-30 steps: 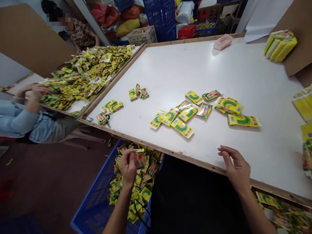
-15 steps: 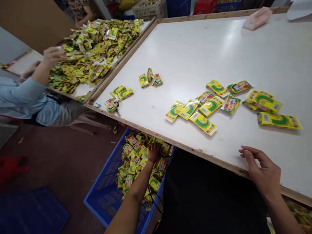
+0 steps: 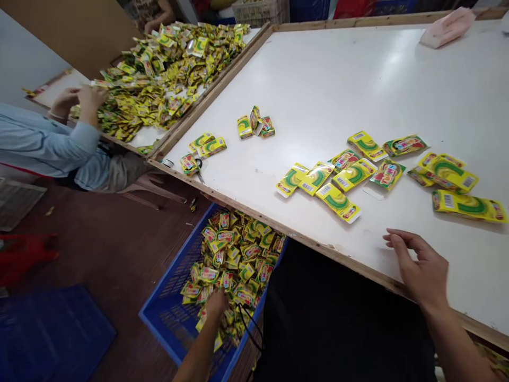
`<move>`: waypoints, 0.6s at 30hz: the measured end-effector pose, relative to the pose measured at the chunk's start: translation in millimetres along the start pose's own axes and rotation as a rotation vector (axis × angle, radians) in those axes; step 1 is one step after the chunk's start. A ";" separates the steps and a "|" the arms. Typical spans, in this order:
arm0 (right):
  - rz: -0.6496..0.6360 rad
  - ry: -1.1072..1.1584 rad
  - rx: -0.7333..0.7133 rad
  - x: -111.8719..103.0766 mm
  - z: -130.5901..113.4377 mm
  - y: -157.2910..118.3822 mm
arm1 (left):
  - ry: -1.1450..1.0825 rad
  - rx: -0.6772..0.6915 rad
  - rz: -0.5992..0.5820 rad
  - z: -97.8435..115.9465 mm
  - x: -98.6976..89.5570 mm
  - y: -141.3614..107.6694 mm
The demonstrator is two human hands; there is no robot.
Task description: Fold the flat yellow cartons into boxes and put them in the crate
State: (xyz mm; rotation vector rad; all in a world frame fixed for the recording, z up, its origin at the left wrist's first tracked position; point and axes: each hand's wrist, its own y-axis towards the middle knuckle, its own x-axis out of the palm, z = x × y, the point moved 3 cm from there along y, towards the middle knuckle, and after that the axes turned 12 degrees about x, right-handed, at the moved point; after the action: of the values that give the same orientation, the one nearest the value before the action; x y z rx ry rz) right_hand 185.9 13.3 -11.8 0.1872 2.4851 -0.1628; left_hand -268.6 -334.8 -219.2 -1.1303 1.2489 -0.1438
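Note:
Down in the blue plastic crate (image 3: 163, 331), my left hand (image 3: 217, 303) is among small yellow and green printed boxes (image 3: 246, 252). Its fingers are turned away and blurred, so I cannot tell whether they hold anything. My right hand (image 3: 417, 262) hovers by the front edge of the white table (image 3: 318, 95), holding nothing, fingers loosely extended and a little apart from the thumb. Beyond it lie several flat-looking yellow boxes (image 3: 338, 201), some overlapping. Further left are a few more boxes (image 3: 212, 147) and black-handled scissors (image 3: 199, 167), partly covered by a box.
A large heap of the same boxes (image 3: 175, 69) covers the neighbouring table, where a co-worker in a light blue sleeve (image 3: 79, 143) handles some. A wooden rim (image 3: 222, 85) divides the tables. A pink folded item (image 3: 447, 27) sits at the far right. Another blue crate (image 3: 55, 339) stands on the floor.
My left hand has moved from the crate's far end toward its near end. My right hand stays at the table edge. The view has shifted slightly; the co-worker's hands have come together.

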 end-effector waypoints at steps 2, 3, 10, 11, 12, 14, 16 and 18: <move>-0.025 0.063 -0.062 12.9 -12.9 8.7 | -0.020 0.023 0.057 2.7 -12.8 3.1; -0.044 0.094 -0.104 19.8 -21.2 12.9 | -0.028 0.030 0.084 5.4 -19.5 4.7; -0.055 -0.097 -0.391 72.4 -74.1 30.9 | -0.116 0.069 0.245 28.8 -59.8 -0.5; -0.060 -0.181 -0.401 80.1 -76.5 32.1 | -0.134 0.085 0.280 31.3 -66.0 -1.7; -0.064 -0.259 -0.403 86.3 -77.4 33.1 | -0.150 0.102 0.316 34.2 -73.3 -2.6; -0.097 -0.360 -0.397 92.2 -75.5 33.7 | -0.185 0.134 0.390 44.3 -93.3 -4.4; -0.148 -0.355 -0.388 86.1 -71.8 31.4 | -0.299 0.205 0.597 66.2 -125.4 -12.4; -0.192 -0.272 -0.383 68.6 -70.5 25.2 | -0.496 0.373 0.968 104.3 -167.4 -33.7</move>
State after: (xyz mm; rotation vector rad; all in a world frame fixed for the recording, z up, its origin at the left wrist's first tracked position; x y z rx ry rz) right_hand 94.5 56.0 0.6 -0.2210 2.2086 0.1977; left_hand -233.5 -182.8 -93.9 -0.1381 1.1267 0.5788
